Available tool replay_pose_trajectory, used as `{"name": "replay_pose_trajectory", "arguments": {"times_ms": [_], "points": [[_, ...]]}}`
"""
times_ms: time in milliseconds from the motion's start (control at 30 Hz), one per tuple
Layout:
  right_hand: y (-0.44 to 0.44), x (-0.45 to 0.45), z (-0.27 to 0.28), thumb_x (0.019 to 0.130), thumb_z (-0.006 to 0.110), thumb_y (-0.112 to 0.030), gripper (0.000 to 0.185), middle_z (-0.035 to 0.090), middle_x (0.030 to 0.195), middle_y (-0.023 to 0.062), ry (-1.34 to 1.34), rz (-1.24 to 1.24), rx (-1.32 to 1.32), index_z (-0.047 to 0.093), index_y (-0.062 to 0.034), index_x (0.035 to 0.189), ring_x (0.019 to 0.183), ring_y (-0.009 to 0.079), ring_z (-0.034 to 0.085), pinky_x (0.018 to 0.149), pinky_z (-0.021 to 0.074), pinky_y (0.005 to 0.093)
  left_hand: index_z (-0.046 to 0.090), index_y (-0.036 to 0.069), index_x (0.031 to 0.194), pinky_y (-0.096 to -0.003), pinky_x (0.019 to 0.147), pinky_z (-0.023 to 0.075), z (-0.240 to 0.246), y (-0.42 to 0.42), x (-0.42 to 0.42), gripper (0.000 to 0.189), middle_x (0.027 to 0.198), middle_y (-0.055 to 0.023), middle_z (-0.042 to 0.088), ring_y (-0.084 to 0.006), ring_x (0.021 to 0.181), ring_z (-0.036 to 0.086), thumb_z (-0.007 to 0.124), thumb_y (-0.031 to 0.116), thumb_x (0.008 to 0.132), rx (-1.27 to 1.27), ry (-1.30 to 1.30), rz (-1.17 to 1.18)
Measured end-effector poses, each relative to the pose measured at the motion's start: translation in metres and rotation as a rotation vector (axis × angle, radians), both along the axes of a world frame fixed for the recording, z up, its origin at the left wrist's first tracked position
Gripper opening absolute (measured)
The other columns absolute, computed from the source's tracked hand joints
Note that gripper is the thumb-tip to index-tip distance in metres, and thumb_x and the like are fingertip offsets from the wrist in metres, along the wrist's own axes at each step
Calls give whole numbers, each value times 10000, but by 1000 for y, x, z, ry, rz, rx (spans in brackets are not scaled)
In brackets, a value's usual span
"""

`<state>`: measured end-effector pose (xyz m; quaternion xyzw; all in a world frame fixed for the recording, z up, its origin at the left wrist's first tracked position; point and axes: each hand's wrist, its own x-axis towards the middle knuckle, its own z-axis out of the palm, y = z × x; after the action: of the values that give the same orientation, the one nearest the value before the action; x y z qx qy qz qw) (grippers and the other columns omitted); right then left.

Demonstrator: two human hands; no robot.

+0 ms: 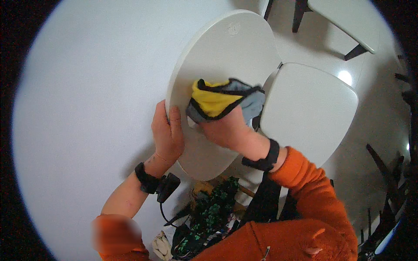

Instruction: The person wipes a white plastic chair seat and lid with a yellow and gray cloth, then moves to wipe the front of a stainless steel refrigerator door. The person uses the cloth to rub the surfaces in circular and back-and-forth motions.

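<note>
A white chair stands before me, with its rounded backrest (pixel 222 55) close to the wall and its seat (pixel 310 107) off to the right. My left hand (pixel 168 130) grips the backrest's left edge, thumb on the near face and fingers wrapped behind. In my right hand (pixel 228 127) is a yellow and grey cleaning cloth (pixel 217 99) with black edging, bunched against the middle of the backrest. The cloth hides most of my right fingers. Near the backrest's top is a faint round mark (pixel 233 28).
A plain white wall (pixel 81 81) runs along the left. Another pale seat with dark legs (pixel 346 19) stands at the upper right. Below the chair lie a dark cloth with a green leaf pattern (pixel 212 208) and a cream cloth (pixel 161 246). A black device (pixel 168 187) with a cable hangs at my left wrist.
</note>
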<state>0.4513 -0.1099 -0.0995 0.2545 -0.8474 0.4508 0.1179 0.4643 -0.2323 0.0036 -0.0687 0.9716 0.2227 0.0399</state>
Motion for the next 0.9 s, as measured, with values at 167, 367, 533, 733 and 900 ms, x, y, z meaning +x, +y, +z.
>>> {"name": "replay_pose_trajectory", "arguments": {"times_ms": [167, 367, 533, 733, 900], "points": [[-5, 35, 8, 752, 555, -214, 263, 609, 854, 74, -496, 212, -299, 596, -68, 967, 726, 302, 598, 565, 479, 380, 490, -21, 1037, -359, 703, 432, -1, 6, -6, 273, 860, -165, 560, -254, 773, 532, 384, 212, 942, -13, -34, 32], [8, 35, -17, 764, 619, -195, 308, 605, 982, 104, -482, 248, -763, 602, -101, 1056, 936, 325, 565, 825, 453, 420, 494, -16, 1030, -352, 708, 432, 1, 6, -4, 261, 861, -161, 560, -245, 777, 532, 380, 203, 942, 14, -12, 31], [-3, -39, -62, 715, 626, -243, 348, 572, 1071, 119, -115, -82, -372, 595, -106, 1032, 1038, 338, 500, 910, 369, 451, 493, -15, 1032, -345, 711, 432, 0, 4, -3, 271, 860, -152, 558, -237, 775, 533, 379, 215, 946, 53, -33, 33], [16, -75, -141, 827, 420, -56, 482, 239, 1369, 297, -585, -812, -544, 315, 139, 1255, 1244, 423, 282, 1027, 253, 449, 486, -15, 1036, -337, 710, 431, 5, 0, 0, 279, 861, -149, 557, -231, 776, 530, 383, 228, 947, 68, -28, 12], [-3, 12, -94, 764, 556, -95, 573, 200, 1392, 298, -764, -209, -335, 342, 141, 1240, 1268, 394, 262, 1062, 219, 431, 486, -13, 1027, -336, 701, 429, 4, 1, 0, 269, 854, -140, 551, -216, 770, 519, 380, 221, 949, 35, -15, 33]]}}
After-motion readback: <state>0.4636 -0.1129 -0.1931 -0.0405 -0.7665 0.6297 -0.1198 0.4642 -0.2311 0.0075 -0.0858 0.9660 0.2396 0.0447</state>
